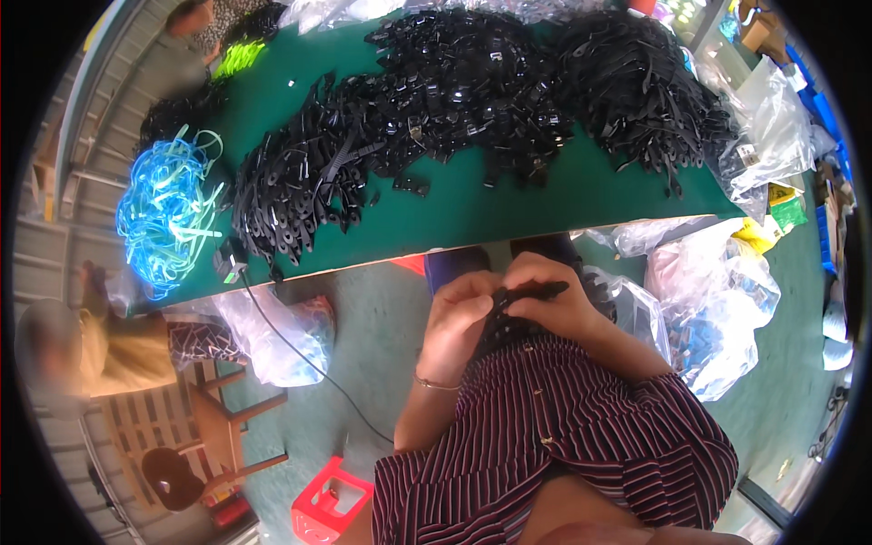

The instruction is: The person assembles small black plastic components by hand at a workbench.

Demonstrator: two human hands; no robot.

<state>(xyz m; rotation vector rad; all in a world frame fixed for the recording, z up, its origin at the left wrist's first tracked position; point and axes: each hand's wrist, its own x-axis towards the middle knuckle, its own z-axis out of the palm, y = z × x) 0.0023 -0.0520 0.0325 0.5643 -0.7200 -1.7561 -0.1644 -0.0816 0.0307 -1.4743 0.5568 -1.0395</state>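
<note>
Close in front of my striped shirt, both hands work on one black strap (pixel 543 291). My left hand (pixel 461 316) is closed, thumb and fingers pinching one end of it. My right hand (pixel 556 307) grips the strap from the other side, and a dark end pokes out past the thumb. The fingertips partly cover the piece, so its finer parts cannot be made out. Beyond my hands, the green table (pixel 454 213) carries a pile of black straps (pixel 300 173), a heap of small glossy black parts (pixel 463 91) and another black strap pile (pixel 636 91).
Blue translucent straps (pixel 168 213) lie bundled on the table's left end, beside a small black device (pixel 232 259) with a cable. Plastic bags (pixel 713 300) stand at the right. A red stool (pixel 331 500) and wooden chair (pixel 218 418) are lower left. Other people sit at the left.
</note>
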